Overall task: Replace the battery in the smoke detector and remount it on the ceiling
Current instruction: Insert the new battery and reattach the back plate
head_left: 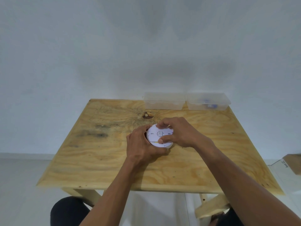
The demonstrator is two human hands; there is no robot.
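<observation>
A round white smoke detector [154, 136] sits near the middle of the plywood table [97, 157], its flat back plate facing up. My left hand [141, 147] wraps around its left and near edge. My right hand [179, 132] lies over the top, fingers curled on the far rim and thumb pressed on the plate's near side. A thin yellow line shows near the thumb. No battery is visible.
Two clear plastic boxes stand at the table's far edge against the white wall: one [164, 101] looks empty, the other [210, 101] holds small bluish items. A cardboard box [293, 163] lies on the floor to the right. My knees show below the table's front edge.
</observation>
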